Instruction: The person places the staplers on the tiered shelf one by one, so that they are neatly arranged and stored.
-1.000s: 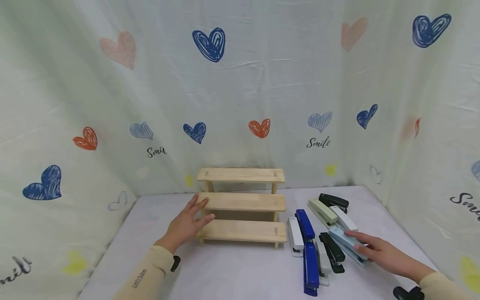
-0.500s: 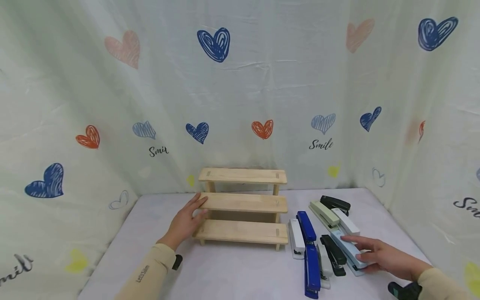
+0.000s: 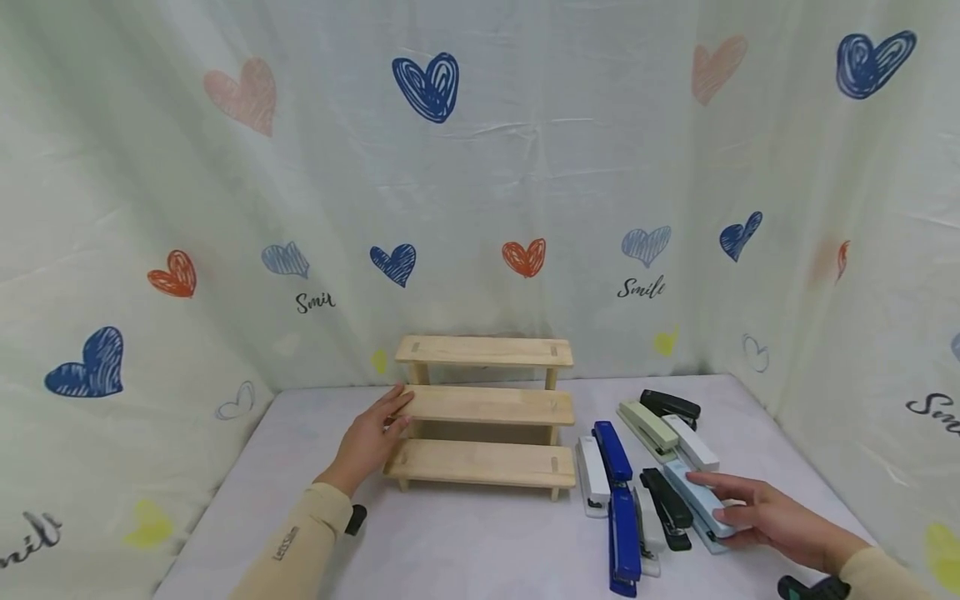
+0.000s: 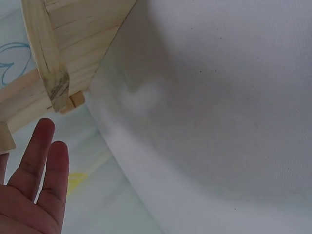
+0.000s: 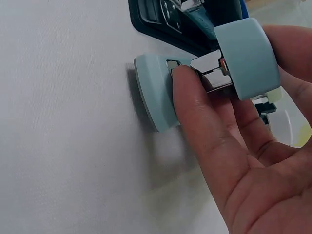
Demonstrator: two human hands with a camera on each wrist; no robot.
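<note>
A light blue stapler point(image 3: 701, 497) lies at the right of the table. My right hand point(image 3: 783, 518) grips its near end; in the right wrist view one finger point(image 5: 195, 107) reaches into the gap between its upper arm and base, and the thumb lies along the upper arm. On the left, my left hand point(image 3: 369, 442) touches the left end of the middle shelf of a three-step wooden rack point(image 3: 487, 406). Two of its fingers point(image 4: 57, 170) show straight in the left wrist view. All three steps of the rack are bare.
Left of the light blue stapler lie a black stapler point(image 3: 667, 498), a long blue stapler point(image 3: 622, 533) and white staplers, one point(image 3: 592, 475) beside the rack. Behind it are a pale green stapler point(image 3: 648, 427), a white one point(image 3: 692, 442) and a black one point(image 3: 671, 404). A patterned curtain point(image 3: 465, 183) encloses the table.
My right hand has closed around the near end of the light blue stapler, whose near end has swung slightly toward me. My left thumb has drawn back from over the lower shelf.
</note>
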